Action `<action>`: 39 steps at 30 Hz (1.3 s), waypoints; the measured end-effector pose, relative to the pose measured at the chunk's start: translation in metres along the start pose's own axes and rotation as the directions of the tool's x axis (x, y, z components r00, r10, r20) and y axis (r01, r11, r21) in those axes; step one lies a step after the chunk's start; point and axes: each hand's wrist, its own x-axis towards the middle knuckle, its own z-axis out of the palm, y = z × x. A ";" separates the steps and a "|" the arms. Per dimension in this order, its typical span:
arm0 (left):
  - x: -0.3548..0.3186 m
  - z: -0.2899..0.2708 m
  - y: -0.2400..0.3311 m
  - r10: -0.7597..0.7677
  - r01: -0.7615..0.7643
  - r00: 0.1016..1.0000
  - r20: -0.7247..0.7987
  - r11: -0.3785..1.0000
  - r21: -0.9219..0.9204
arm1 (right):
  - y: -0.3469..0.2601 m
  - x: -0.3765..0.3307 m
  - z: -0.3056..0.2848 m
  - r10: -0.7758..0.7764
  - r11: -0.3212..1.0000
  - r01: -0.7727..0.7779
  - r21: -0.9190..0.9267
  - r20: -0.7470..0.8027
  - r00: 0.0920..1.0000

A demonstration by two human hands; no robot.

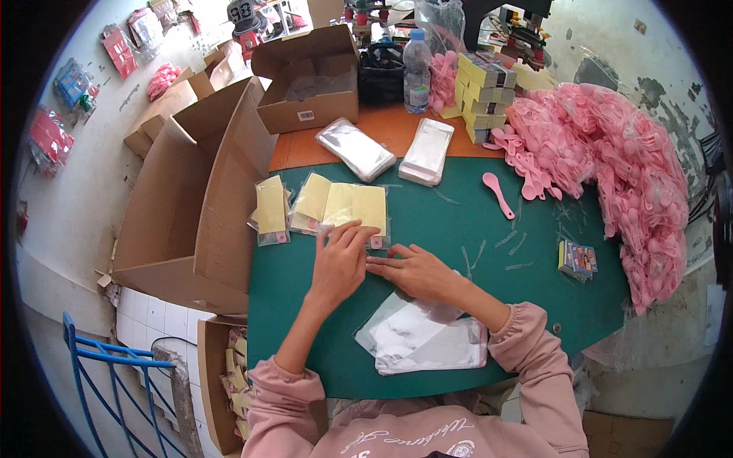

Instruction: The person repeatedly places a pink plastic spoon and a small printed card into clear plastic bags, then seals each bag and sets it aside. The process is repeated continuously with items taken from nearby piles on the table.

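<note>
Both hands work at the near end of a clear plastic bag with a yellow card (356, 201) and a bit of pink inside. My left hand (337, 258) is bent over the bag's lower edge, its fingers closed on the film. Just right of it, my right hand (418, 272) pinches the same end, thumb and fingers pointing left. Another filled bag with a yellow card (311, 200) lies partly under this one, and more filled bags (271, 209) lie at the left. Below my hands are loose clear bags (427, 345), spread in a pile.
Two stacks of clear bags (356, 149) (426, 151) lie at the back. A pink spoon (498, 194), small card stack (576, 259) and plastic strips are on the green table (527, 320). Pink spoons (595, 145) heap at right, beside card stacks (485, 91). A cardboard box (229, 191) stands left.
</note>
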 end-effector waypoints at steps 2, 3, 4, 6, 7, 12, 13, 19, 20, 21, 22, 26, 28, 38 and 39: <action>0.008 -0.004 -0.011 0.161 -0.162 0.987 0.016 0.977 0.138 | 0.000 0.002 0.000 -0.053 0.991 0.053 -0.120 0.001 0.999; 0.008 0.002 -0.018 0.126 -0.134 0.990 0.064 0.980 0.145 | 0.001 0.000 -0.003 -0.025 0.992 0.028 -0.121 0.032 0.999; 0.009 0.006 -0.023 0.092 -0.109 0.989 0.114 0.983 0.148 | 0.003 -0.005 -0.006 0.010 0.992 -0.002 -0.124 0.065 0.998; 0.008 0.007 -0.026 0.076 -0.090 0.991 0.110 0.988 0.129 | 0.016 -0.025 -0.021 0.065 0.990 -0.055 -0.132 0.073 0.995; 0.006 0.007 -0.026 0.052 -0.064 0.993 0.105 0.991 0.118 | 0.023 -0.039 -0.030 0.110 0.986 -0.098 -0.137 0.079 0.991; -0.007 0.003 -0.021 0.099 -0.101 0.995 0.015 0.990 0.103 | 0.083 -0.141 -0.097 0.614 0.768 -0.615 -0.180 -0.068 0.786; -0.011 0.000 -0.016 0.068 -0.068 0.998 0.002 0.998 0.019 | 0.085 -0.149 -0.121 0.712 0.649 -0.716 -0.258 -0.126 0.691; -0.024 0.029 0.045 -0.020 0.030 0.989 0.149 0.997 -0.069 | 0.127 -0.132 -0.133 0.593 0.571 -0.803 -0.170 -0.591 0.546; -0.025 0.031 0.047 -0.022 0.032 0.989 0.149 0.997 -0.064 | 0.121 -0.101 -0.124 0.580 0.639 -0.755 -0.150 -0.551 0.600; -0.025 0.031 0.050 -0.031 0.052 0.990 0.141 0.987 -0.151 | 0.124 -0.074 -0.110 0.535 0.636 -0.685 -0.354 -0.438 0.723; -0.027 0.031 0.049 -0.049 0.080 0.990 0.136 0.970 -0.230 | 0.126 -0.039 -0.093 0.514 0.748 -0.584 -0.314 -0.283 0.810; -0.024 0.040 0.042 -0.043 0.171 0.962 0.270 0.866 -0.470 | 0.105 0.049 -0.023 0.242 0.968 -0.243 -0.061 -0.020 0.970; -0.022 0.044 0.041 -0.016 0.173 0.960 0.280 0.820 -0.545 | 0.116 0.056 0.001 0.202 0.977 -0.201 -0.072 0.000 0.979; -0.022 0.042 0.039 0.001 0.143 0.962 0.274 0.850 -0.508 | 0.118 -0.125 -0.075 0.625 0.774 -0.609 -0.172 0.056 0.779; -0.022 0.041 0.037 0.002 0.144 0.960 0.281 0.854 -0.499 | 0.124 -0.142 -0.096 0.726 0.682 -0.702 -0.206 0.079 0.683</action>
